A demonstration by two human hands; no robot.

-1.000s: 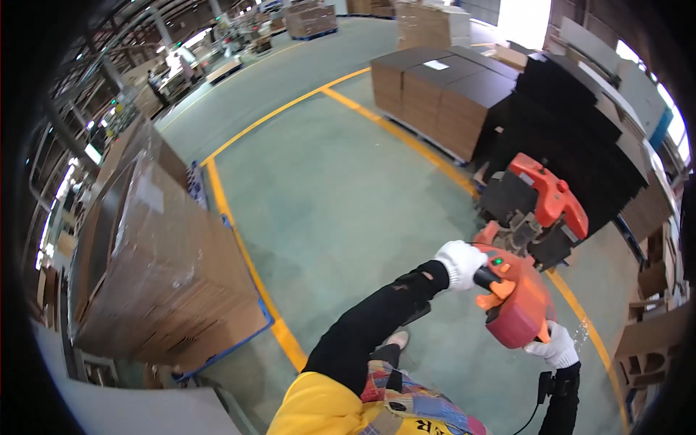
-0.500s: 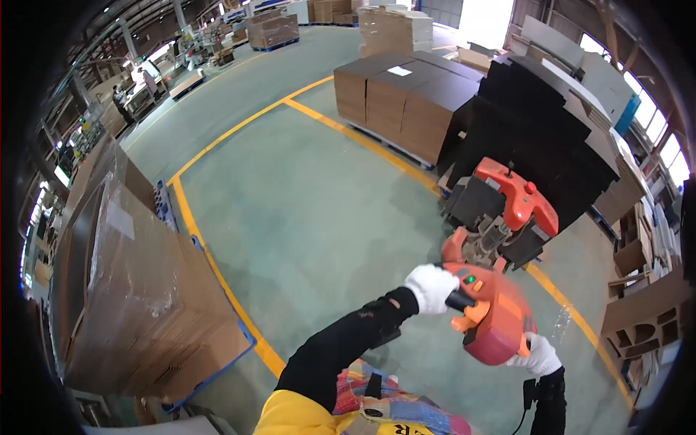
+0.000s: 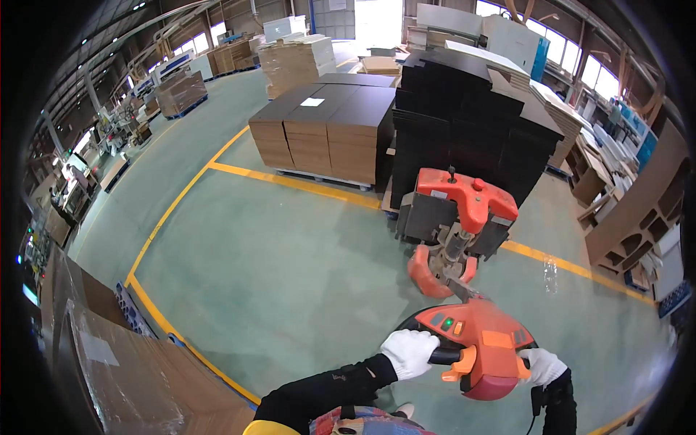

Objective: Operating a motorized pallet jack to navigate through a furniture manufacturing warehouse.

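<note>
A red-orange moulded control handle (image 3: 490, 335), with a lit green spot and orange levers, sits over the green painted floor (image 3: 283, 268), toward the lower edge of the view and right of its middle. The left hand (image 3: 410, 354), in a white knitted glove, is closed round the black cylindrical grip (image 3: 445, 356) at the handle's left side; the right hand (image 3: 544, 367), gloved alike, is curled about the right side, its fingertips partly hidden. Beyond the handle, a dark metal arm (image 3: 462, 290) leads to a red-and-black wheeled machine body (image 3: 470, 197), close in front of a tall stepped stack of black boards (image 3: 460, 134); whether anything of the machine reaches beneath that stack is hidden. To its left, a brown-sided block of boards with a dark top (image 3: 312, 141) rests on a pale pallet (image 3: 328, 179), beside the painted yellow line (image 3: 304, 187) edging the bay. For good control, I judge that both hands should stay firm and level on the handle, with light, gradual pressure on the orange levers. Feet seem best kept clear of the machine's red curved guards (image 3: 426, 274), and eyes on the near corner of the black stack, since the swing could catch it.
</note>
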